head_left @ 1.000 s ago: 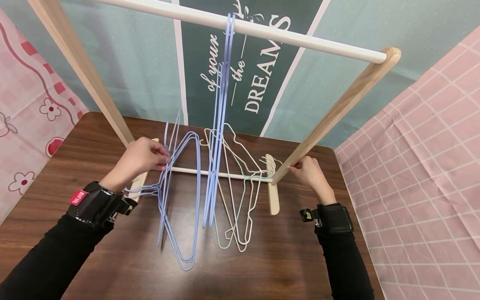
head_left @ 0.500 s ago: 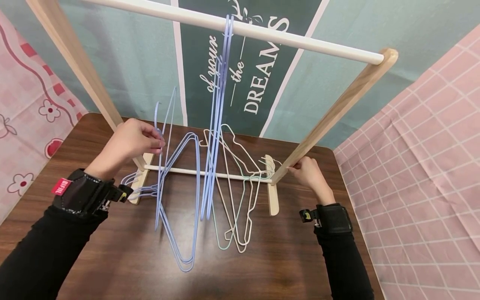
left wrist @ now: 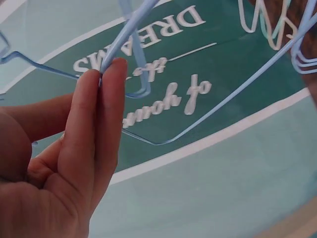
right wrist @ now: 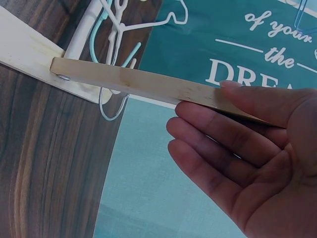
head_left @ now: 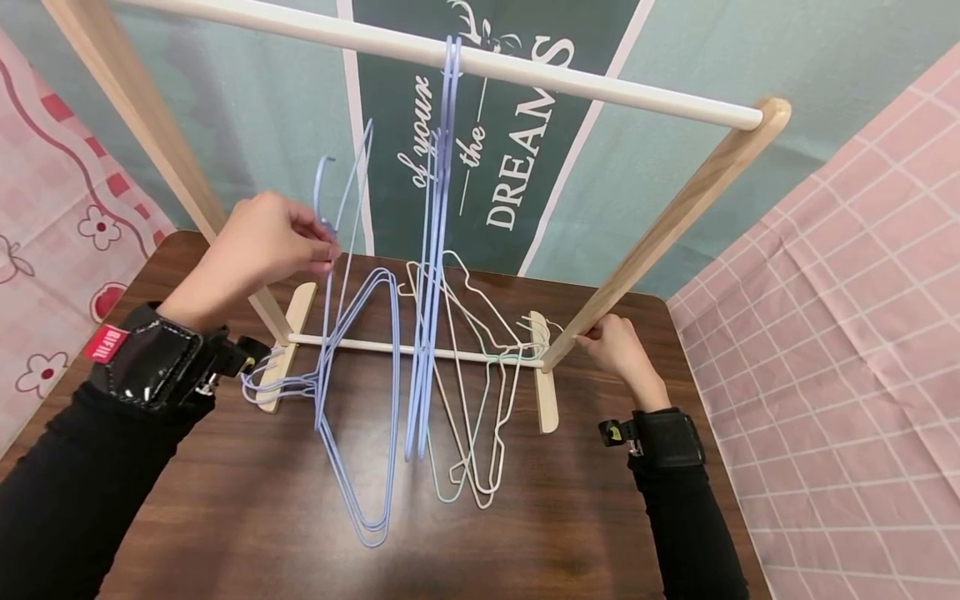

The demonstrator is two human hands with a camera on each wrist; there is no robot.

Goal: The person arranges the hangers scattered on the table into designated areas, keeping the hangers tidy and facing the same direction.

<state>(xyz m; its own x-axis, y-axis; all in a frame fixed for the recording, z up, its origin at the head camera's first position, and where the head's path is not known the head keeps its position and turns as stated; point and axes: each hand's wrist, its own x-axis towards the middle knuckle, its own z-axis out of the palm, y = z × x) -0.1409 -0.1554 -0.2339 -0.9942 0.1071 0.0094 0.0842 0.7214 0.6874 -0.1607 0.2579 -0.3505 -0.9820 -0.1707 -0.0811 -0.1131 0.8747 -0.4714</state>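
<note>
My left hand [head_left: 272,237] pinches a blue clothes hanger [left wrist: 121,39] just below its hook, between thumb and fingertips. The hanger is held up left of the rack's middle, its hook pointing upward. Two or so blue hangers [head_left: 451,100] hang from the white top bar [head_left: 600,81] of a small wooden clothes rack. My right hand [head_left: 619,352] holds the rack's right post [head_left: 675,218] low down; in the right wrist view the thumb lies on one side of the post and the fingers on the other.
More blue hangers [head_left: 395,350] lie on the brown table [head_left: 570,517] across the lower bar [head_left: 360,343], hooks leftward. Beside them lie white and mint hangers [head_left: 484,503], with hooks near the right foot [head_left: 548,404]. Curtains [head_left: 832,333] surround the table.
My left hand has risen from near the lower bar, lifting the blue hanger off the table pile. The right hand stays on the post.
</note>
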